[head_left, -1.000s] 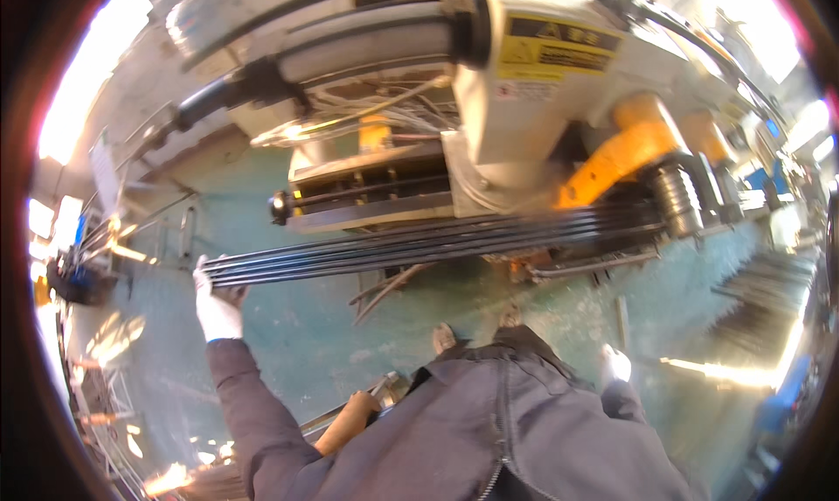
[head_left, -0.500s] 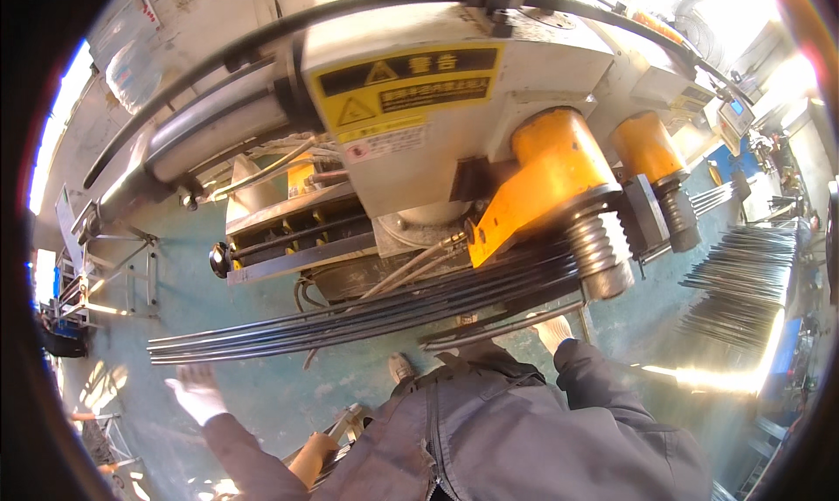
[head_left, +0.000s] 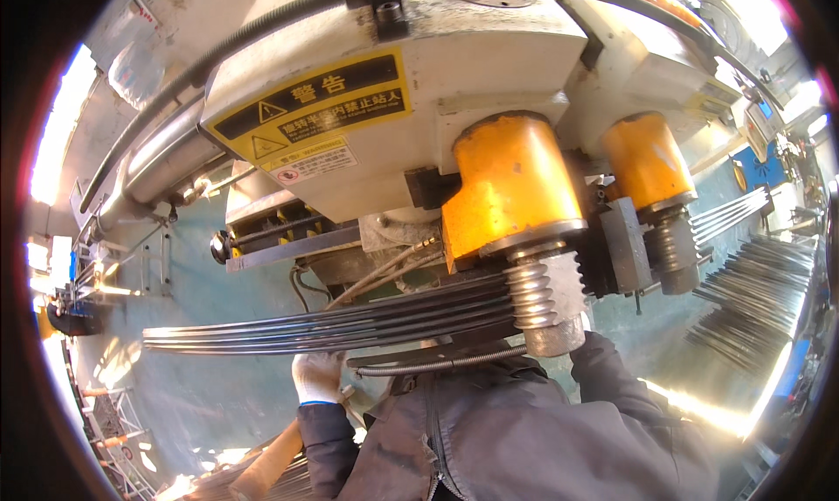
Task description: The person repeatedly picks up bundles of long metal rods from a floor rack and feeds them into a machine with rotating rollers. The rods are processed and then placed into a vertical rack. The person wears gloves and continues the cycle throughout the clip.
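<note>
A bundle of several long metal rods [head_left: 262,329] stretches from the left into the bending machine [head_left: 393,142]. My left hand [head_left: 317,379], in a whitish glove, is at the near side of the bundle. Its fingers look curled against the rods, and their tips are hidden. The rods pass behind a grooved steel roller [head_left: 546,295] under an orange housing [head_left: 516,182]. My right arm [head_left: 607,374] reaches up behind that roller. Only a sliver of my right hand [head_left: 587,320] shows beside it, so its fingers and anything in them are hidden.
A second orange housing [head_left: 647,160] with its own roller stands to the right. A ribbed hose [head_left: 446,361] crosses close in front of me. Many thin rods [head_left: 756,287] lie in a pile at the right. Black cable sheathing [head_left: 236,42] arches over the machine.
My left hand has moved right, from open beside the rods' left ends to against the bundle nearer my body. My view has shifted closer to the machine, and the roller now covers most of my right hand.
</note>
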The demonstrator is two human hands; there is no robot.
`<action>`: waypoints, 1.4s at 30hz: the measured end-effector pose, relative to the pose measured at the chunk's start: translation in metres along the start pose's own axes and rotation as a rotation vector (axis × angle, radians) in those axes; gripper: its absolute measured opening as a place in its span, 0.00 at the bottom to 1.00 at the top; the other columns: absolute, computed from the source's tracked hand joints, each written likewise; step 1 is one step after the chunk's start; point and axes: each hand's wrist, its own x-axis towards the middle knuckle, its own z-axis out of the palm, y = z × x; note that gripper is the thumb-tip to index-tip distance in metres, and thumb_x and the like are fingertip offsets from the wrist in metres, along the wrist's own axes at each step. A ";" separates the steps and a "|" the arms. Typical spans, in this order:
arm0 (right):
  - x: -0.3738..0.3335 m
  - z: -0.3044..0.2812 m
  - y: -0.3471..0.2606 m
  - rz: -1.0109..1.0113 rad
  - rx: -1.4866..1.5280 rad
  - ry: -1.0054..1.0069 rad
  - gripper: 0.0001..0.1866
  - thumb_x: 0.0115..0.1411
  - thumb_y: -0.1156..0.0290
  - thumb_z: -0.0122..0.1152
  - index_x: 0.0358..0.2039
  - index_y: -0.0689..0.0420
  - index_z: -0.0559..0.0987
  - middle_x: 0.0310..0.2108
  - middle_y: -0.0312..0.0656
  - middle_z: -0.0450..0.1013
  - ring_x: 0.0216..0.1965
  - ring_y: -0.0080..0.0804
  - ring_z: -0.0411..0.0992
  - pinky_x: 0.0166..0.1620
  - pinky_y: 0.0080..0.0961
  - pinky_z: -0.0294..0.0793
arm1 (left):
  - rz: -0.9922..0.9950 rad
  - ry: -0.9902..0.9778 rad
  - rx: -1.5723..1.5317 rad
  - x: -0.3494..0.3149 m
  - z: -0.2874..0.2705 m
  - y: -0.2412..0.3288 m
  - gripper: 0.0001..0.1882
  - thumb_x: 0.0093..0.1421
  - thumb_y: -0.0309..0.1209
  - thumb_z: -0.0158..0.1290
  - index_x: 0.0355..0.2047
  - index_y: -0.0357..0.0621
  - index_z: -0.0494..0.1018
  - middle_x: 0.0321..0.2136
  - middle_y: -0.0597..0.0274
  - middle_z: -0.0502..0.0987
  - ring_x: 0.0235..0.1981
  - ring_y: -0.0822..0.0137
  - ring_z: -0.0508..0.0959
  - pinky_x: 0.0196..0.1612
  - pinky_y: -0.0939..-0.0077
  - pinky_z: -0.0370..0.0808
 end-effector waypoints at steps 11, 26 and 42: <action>-0.125 -0.009 -0.114 -0.101 0.446 0.231 0.18 0.79 0.63 0.69 0.56 0.66 0.90 0.48 0.42 0.90 0.49 0.26 0.83 0.57 0.25 0.80 | 0.186 -0.104 -0.074 0.005 0.047 0.081 0.17 0.78 0.32 0.58 0.61 0.38 0.81 0.55 0.51 0.88 0.53 0.47 0.87 0.62 0.47 0.84; -0.156 -0.053 -0.280 -0.420 1.069 0.510 0.27 0.84 0.53 0.63 0.66 0.66 0.85 0.57 0.40 0.86 0.56 0.29 0.79 0.65 0.31 0.76 | 0.333 0.074 -0.319 -0.027 0.070 0.105 0.26 0.82 0.44 0.48 0.69 0.40 0.77 0.68 0.54 0.81 0.70 0.56 0.77 0.76 0.54 0.69; -0.137 -0.071 -0.308 -0.284 1.422 0.318 0.21 0.77 0.59 0.71 0.56 0.67 0.86 0.43 0.41 0.86 0.38 0.27 0.84 0.42 0.28 0.84 | 1.440 0.258 0.922 -0.079 0.214 0.232 0.17 0.78 0.36 0.58 0.57 0.35 0.85 0.44 0.54 0.89 0.46 0.55 0.89 0.54 0.56 0.86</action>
